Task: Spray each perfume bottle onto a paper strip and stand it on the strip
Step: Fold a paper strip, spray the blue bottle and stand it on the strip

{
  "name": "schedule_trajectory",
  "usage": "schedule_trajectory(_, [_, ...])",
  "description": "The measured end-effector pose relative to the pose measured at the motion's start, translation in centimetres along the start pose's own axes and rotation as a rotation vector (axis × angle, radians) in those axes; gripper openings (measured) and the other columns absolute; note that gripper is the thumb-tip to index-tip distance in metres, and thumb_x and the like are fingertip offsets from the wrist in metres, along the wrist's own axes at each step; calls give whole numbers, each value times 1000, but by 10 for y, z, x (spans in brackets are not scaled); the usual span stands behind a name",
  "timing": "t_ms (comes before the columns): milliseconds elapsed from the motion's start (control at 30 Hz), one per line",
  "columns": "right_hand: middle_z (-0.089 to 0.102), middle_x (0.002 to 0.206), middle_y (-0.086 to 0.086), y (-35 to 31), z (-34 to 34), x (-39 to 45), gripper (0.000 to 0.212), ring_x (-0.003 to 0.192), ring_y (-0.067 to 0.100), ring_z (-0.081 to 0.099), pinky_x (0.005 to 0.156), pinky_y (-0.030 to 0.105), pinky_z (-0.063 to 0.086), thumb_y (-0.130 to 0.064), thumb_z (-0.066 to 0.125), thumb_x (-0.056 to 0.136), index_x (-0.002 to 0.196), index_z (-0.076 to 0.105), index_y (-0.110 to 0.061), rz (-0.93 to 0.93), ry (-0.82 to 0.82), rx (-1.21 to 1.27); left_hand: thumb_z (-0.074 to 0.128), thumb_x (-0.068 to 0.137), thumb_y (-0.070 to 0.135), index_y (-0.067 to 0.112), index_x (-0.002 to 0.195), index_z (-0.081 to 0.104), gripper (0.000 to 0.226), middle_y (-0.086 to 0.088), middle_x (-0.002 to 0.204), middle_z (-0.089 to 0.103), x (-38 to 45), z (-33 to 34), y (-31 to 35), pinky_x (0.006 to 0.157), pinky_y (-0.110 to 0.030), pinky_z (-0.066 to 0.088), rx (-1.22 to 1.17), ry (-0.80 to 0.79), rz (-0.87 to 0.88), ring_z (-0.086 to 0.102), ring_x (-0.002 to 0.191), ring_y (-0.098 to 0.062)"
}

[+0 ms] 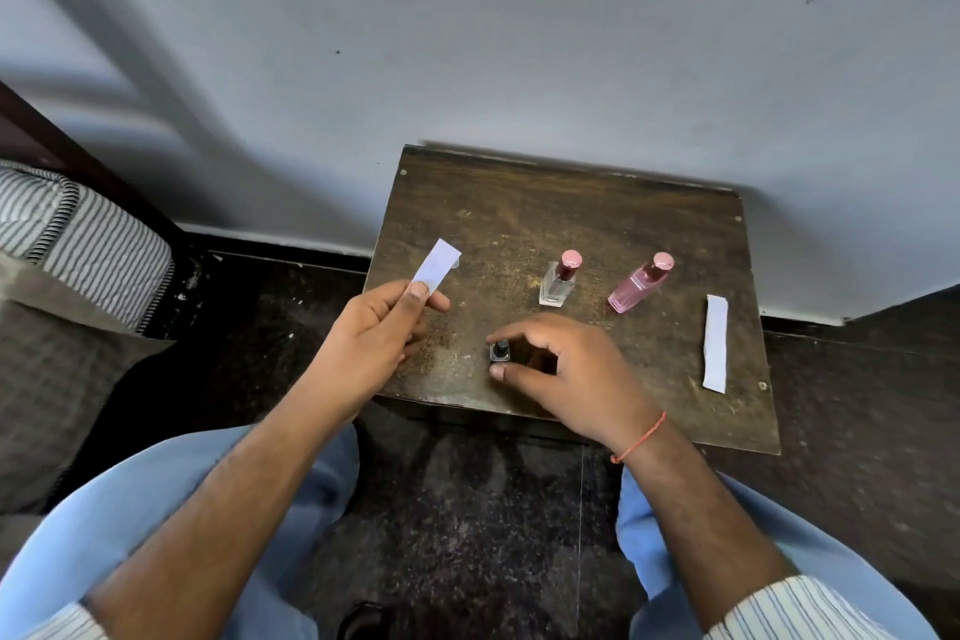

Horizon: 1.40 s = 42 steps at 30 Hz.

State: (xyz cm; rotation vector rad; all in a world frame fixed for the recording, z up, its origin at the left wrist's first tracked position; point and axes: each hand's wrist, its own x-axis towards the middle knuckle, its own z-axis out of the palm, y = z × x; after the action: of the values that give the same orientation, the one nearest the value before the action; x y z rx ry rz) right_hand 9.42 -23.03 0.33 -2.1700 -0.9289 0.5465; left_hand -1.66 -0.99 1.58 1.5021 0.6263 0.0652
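1. We see a small wooden table point(519, 224) right of centre in the frame, set against a pale wall point(467, 42), with a dark floor point(467, 509) below it
2. Our left hand point(371, 322), just left of centre, pinches a paper strip point(436, 266) between thumb and forefinger; the strip rises up and to the right, off the table, over its left edge
3. Our right hand point(566, 369), at centre, is curled round a small dark-capped bottle point(500, 351); the forefinger arches over the cap and the thumb lies against its lower side, the other fingers loosely bent
4. That bottle stands on the table near its lower edge; whether the fingers press it firmly we cannot tell
5. A clear bottle point(560, 278) with a pink cap stands upright above the right hand, well apart from it
6. A pink bottle point(640, 283) stands to the right of the clear one and looks tilted to the right
7. A second strip point(716, 343) lies flat near the table's right edge, apart from both bottles
8. An orange thread point(641, 439) circles the right wrist
9. A striped cushion point(78, 234) sits at the left of the frame
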Motion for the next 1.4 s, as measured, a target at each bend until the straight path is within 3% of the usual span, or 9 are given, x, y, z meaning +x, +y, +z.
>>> schedule_trajectory(167, [83, 101, -8, 0, 2, -1, 14, 91, 11, 77, 87, 32, 59, -22, 83, 96, 109, 81, -26, 169, 61, 336, 49, 116, 30, 22, 116, 79, 31, 10, 60, 39, 6, -1, -5, 49, -17, 32, 28, -5, 33, 34, 52, -6])
schedule_trajectory(333, [82, 100, 6, -7, -2, 1, 18, 93, 25, 78, 82, 44, 65, -21, 69, 102, 119, 75, -19, 239, -1, 774, 53, 116, 28, 27, 110, 79, 27, 9, 55, 44, 9, -1, -9, 50, -19, 37, 49, -54, 67, 39, 50, -8])
schedule_trajectory(467, [74, 96, 14, -15, 2, 3, 22, 88, 31, 74, 78, 44, 65, -22, 63, 102, 119, 74, -14, 243, -40, 1016, 57, 114, 30, 32, 110, 80, 24, 4, 68, 69, 10, -3, -10, 53, -14, 44, 63, -67, 91, 56, 55, -9])
schedule_trajectory(600, [71, 99, 16, -17, 5, 3, 23, 87, 31, 72, 72, 41, 63, -21, 59, 105, 122, 73, -14, 232, -97, 1114, 60, 110, 37, 40, 109, 82, 21, 4, 93, 81, 10, -5, -11, 53, -18, 49, 87, -51, 92, 69, 67, -7])
schedule_trajectory(900, [71, 98, 10, -21, 5, 1, 24, 72, 18, 57, 58, 28, 42, -24, 61, 104, 123, 69, -13, 247, -78, 1048, 66, 106, 43, 38, 108, 87, 21, 3, 97, 81, 6, 0, -7, 64, -14, 51, -2, -9, -20, 65, 78, -4])
schedule_trajectory(967, [65, 91, 7, -22, 3, 1, 23, 70, 17, 55, 57, 29, 39, -23, 58, 102, 122, 66, -13, 291, -112, 1113, 69, 101, 49, 36, 108, 88, 24, 11, 89, 80, 4, 3, -5, 67, -10, 49, -40, -28, -28, 65, 78, 1])
schedule_trajectory(1067, [49, 80, 1, -24, 0, 2, 21, 64, 14, 43, 56, 28, 31, -22, 53, 95, 112, 62, -16, 367, -172, 1284, 70, 94, 52, 34, 105, 89, 28, 12, 104, 85, 2, 8, -5, 74, -5, 49, -83, -64, -22, 72, 90, 9])
schedule_trajectory(1233, [37, 76, 1, -25, -4, 2, 21, 60, 13, 28, 55, 30, 20, -27, 50, 88, 100, 63, -16, 405, -228, 1488, 72, 95, 49, 34, 109, 88, 26, 8, 115, 85, 4, 7, -8, 86, -12, 55, -98, -90, 0, 76, 109, -1])
schedule_trajectory(1400, [35, 75, 0, -25, -6, 2, 24, 58, 12, 28, 54, 30, 20, -33, 53, 89, 100, 66, -15, 404, -245, 1553, 76, 96, 39, 23, 108, 89, 24, 1, 105, 86, 4, 6, -11, 78, -15, 57, -135, -100, 2, 78, 96, -5])
